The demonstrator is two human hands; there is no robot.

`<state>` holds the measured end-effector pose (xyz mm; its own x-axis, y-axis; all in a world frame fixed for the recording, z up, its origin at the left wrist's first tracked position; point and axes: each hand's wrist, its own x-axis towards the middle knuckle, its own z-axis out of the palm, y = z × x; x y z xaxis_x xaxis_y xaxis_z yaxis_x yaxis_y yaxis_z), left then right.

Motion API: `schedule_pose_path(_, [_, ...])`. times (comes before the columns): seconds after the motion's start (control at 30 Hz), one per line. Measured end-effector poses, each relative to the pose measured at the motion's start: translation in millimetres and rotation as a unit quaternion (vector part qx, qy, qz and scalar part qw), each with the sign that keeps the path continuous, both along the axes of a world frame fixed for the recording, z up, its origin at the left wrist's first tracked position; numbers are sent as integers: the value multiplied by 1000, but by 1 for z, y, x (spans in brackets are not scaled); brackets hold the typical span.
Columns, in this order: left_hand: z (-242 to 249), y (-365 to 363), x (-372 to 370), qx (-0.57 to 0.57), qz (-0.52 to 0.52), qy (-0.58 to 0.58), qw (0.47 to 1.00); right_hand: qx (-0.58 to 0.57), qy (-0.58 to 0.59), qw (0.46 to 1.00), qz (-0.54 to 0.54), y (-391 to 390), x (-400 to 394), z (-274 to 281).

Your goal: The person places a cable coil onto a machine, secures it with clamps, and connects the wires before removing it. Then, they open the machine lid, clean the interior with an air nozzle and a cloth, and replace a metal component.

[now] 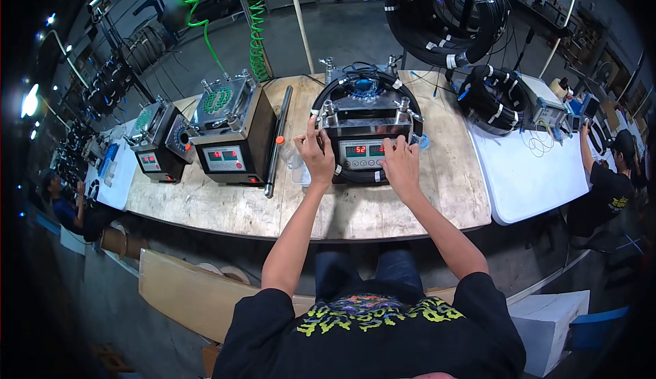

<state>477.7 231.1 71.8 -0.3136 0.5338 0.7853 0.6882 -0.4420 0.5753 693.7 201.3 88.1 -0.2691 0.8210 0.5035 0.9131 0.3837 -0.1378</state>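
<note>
A machine with a red and green digital display (365,151) stands on the wooden bench in front of me. A black cable coil (316,105) with white ties loops around its top and down across its front. My left hand (315,153) is at the machine's left front edge, index finger raised beside the coil, fingers apart. At the right part of the display panel is my right hand (402,166), its fingers bent against the panel; whether they hold anything is hidden. A small bottle with an orange cap (280,140) is left of my left hand.
Two similar machines (225,133) (158,140) and a metal bar (279,140) lie to the left on the bench (239,208). Cable coils (492,99) and a white table (533,181) are at right. People (608,187) (65,205) sit at both sides.
</note>
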Motion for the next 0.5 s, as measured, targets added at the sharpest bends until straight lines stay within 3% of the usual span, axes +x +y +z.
schedule_pose_path(0.33, [1, 2, 1, 15, 1, -12, 1000, -11, 24, 999, -28, 3, -1, -8])
schedule_pose_path(0.5, [7, -2, -2, -10, -38, -56, 998, 9, 58, 998, 30, 2, 7, -2])
